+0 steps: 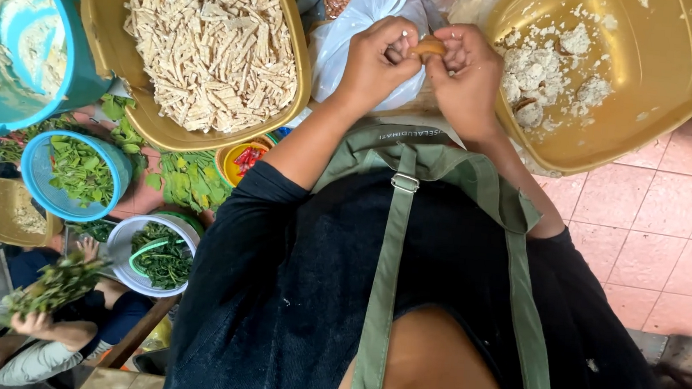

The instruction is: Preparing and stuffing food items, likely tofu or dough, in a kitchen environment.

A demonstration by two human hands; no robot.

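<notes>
Left hand: the left hand is curled almost closed, its fingertips pinching the left end of a small brown piece of food.
Right hand: the right hand is also curled, the fingers bent in on the right end of the same piece; I cannot tell if it holds something more.
Brown piece: it sits between the two hands, touching both, just above the white plastic bag and near the left rim of the yellow basin.
Yellow basin: the big yellow basin is at the right of the hands; white crumbly lumps lie on its left part, the rest of it is bare.
Yellow tub: left of the plastic bag, a yellow tub is full of pale cut strips.
Turquoise bucket: left of the yellow tub, a turquoise bucket with pale batter inside.
Greens: below the yellow tub, a blue bowl with green leaves, loose leaves beside it, and a white bowl with darker greens.
Chili bowl: a small yellow bowl with red chilies, just under the rim of the yellow tub.
Apron: a green apron over a dark shirt, below the hands.
Other person: low at the left of the white bowl, another person's hand holds a bunch of greens.
</notes>
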